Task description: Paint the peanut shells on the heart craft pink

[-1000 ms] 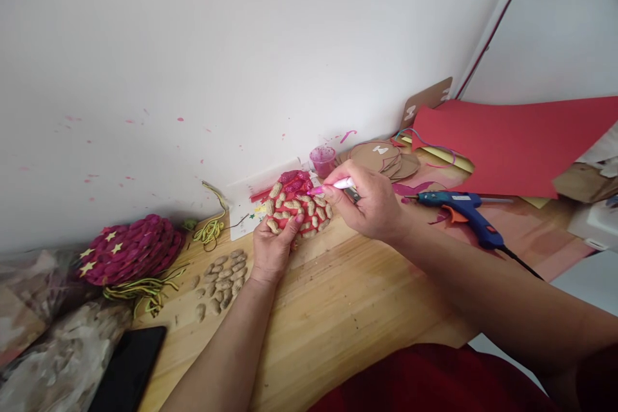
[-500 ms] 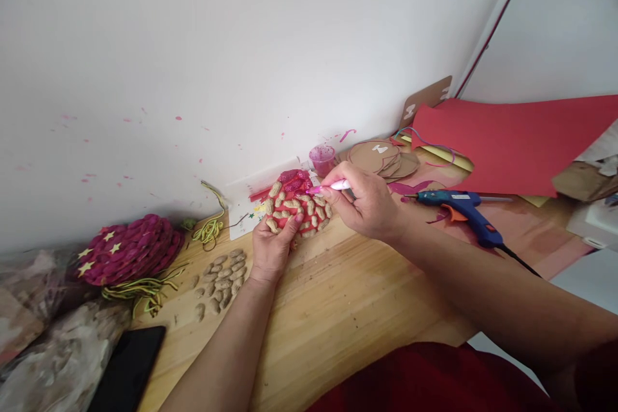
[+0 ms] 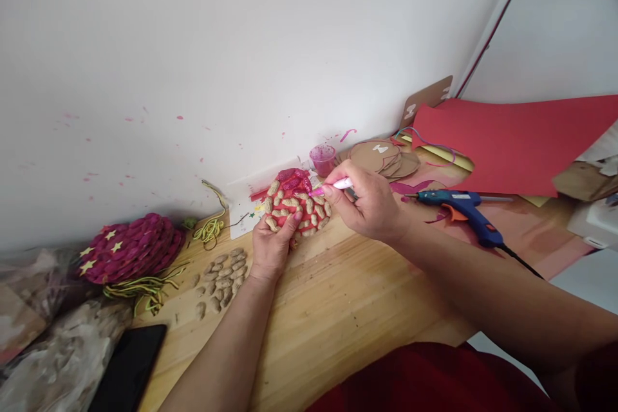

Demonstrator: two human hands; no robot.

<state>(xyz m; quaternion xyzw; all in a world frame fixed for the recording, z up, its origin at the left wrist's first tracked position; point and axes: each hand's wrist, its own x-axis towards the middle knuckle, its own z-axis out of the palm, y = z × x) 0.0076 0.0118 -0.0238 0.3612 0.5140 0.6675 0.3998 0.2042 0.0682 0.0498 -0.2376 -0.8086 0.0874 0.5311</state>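
My left hand [image 3: 271, 246] grips the near edge of a red disc [image 3: 284, 222] covered in glued-on peanuts, its thumb lying on top. Several peanuts at the disc's far side are coated in wet pink paint [image 3: 294, 181]; the others [image 3: 290, 203] are bare tan shells. In my right hand [image 3: 364, 201] is a white-handled paintbrush [image 3: 342, 184], pinched between thumb and fingers. Its pink tip touches or hovers just over peanuts at the disc's right side. A clear cup of pink paint [image 3: 322, 158] stands just behind the disc.
Loose peanuts [image 3: 223, 282] lie left of my left hand. Farther left are a stack of magenta peanut discs [image 3: 132, 248], yellow-green cord [image 3: 145, 290] and a black phone [image 3: 129, 367]. Cardboard circles [image 3: 376, 158], a blue glue gun [image 3: 463, 209] and red sheet [image 3: 521, 141] occupy the right.
The brush tip and my right hand have shifted very slightly right over the disc. Pink paint covers a little more of a peanut near the tip. My left hand keeps its hold.
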